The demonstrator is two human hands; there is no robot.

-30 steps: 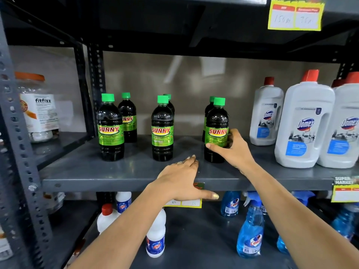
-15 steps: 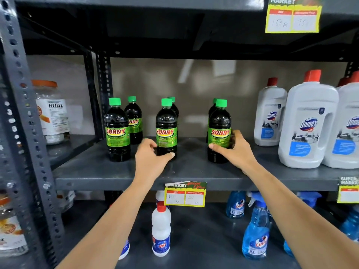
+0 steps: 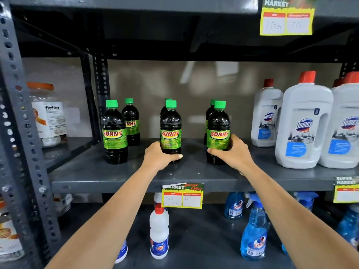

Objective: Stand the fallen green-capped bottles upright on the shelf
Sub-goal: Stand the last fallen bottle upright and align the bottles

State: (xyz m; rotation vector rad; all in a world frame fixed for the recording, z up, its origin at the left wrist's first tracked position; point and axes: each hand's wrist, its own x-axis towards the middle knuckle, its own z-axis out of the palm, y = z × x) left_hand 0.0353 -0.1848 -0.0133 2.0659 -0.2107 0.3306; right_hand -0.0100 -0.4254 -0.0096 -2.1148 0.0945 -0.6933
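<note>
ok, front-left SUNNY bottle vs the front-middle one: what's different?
The front-left bottle stands free, untouched; the front-middle bottle has the left hand wrapped round its base. The front-left one shows fully, base included; the front-middle one's base is hidden by the hand. Shared: both upright on the shelf, green caps, dark liquid, green SUNNY labels facing out.

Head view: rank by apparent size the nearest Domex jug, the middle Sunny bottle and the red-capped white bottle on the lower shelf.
1. Domex jug, clearly largest.
2. Sunny bottle and white bottle: similar height; differing camera distance leaves them unranked.
</note>
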